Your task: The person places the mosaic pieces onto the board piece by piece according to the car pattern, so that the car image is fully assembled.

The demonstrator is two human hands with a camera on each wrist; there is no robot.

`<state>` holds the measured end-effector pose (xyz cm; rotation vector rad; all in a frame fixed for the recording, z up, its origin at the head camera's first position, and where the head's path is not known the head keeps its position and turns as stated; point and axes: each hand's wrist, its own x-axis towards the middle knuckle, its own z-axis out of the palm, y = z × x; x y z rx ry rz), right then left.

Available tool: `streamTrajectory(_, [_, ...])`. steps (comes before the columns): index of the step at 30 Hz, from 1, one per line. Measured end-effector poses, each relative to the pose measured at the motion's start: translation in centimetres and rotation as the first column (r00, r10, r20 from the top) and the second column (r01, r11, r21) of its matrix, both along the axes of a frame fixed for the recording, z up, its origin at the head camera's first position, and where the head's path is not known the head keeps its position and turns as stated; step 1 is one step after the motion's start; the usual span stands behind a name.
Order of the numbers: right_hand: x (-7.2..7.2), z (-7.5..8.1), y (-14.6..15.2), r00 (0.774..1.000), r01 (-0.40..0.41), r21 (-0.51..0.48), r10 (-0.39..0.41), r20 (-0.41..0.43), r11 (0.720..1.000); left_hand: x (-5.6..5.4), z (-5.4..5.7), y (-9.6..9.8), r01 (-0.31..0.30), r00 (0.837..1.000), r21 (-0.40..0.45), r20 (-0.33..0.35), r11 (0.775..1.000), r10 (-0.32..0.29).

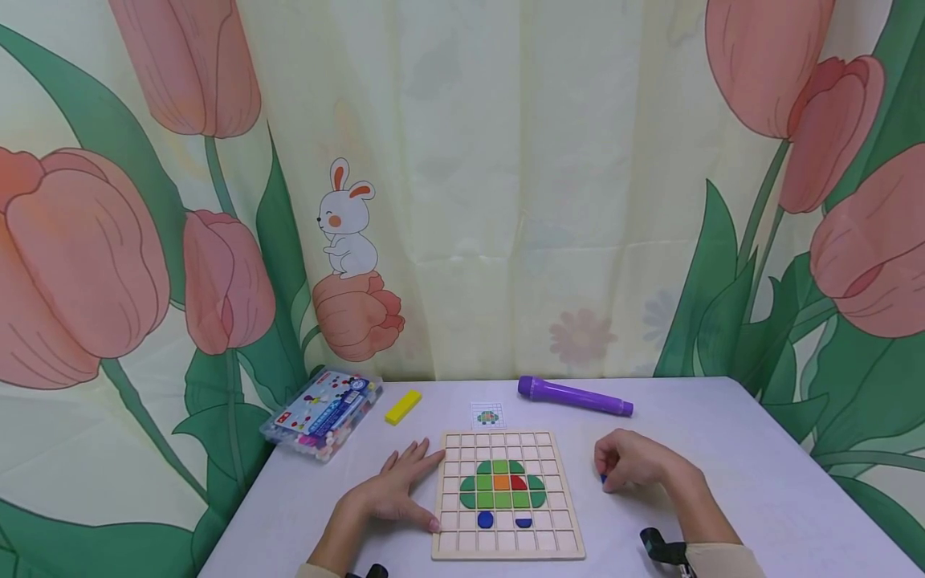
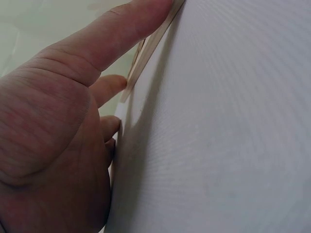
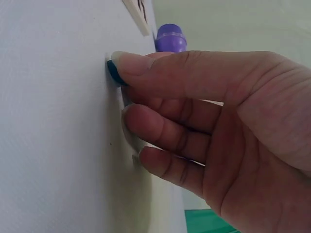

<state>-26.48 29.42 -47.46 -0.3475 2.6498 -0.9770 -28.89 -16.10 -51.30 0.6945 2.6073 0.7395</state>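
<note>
A wooden grid board (image 1: 508, 555) lies on the table with flat pieces in its squares. Green pieces (image 1: 484, 499) form a rounded shape around an orange square (image 1: 501, 482) and a red piece (image 1: 518, 482). Below them sit a rounded blue shape (image 1: 485, 520) and a blue half-round piece (image 1: 523, 523). My left hand (image 1: 390, 491) is spread at the board's left edge, thumb and a fingertip touching the frame. To the right of the board, my right hand (image 1: 639, 461) pinches a small blue piece (image 3: 114, 73) between thumb and finger, low over the table; fingers cover most of it.
Behind the board lies a small pattern card (image 1: 488, 415). A purple flashlight-like tube (image 1: 576, 396) is at the back right. At the back left are a yellow block (image 1: 403, 408) and a clear plastic case (image 1: 323, 413). A printed curtain (image 1: 470, 193) hangs behind the table.
</note>
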Motion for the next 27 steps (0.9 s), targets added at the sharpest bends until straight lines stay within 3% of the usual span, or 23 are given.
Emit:
streamTrajectory(14, [-0.6,-0.2,-1.4,0.993,-0.104,-0.037,0.101,-0.065,0.994,-0.1,0.0,0.1,-0.007,1.0,-0.013,0.001,1.0,0.007])
streamTrajectory(27, [-1.3,0.0,-2.7,0.978,-0.158,-0.161,0.132,-0.161,0.974,-0.4,-0.4,0.0,-0.011,1.0,-0.011,0.012,1.0,0.011])
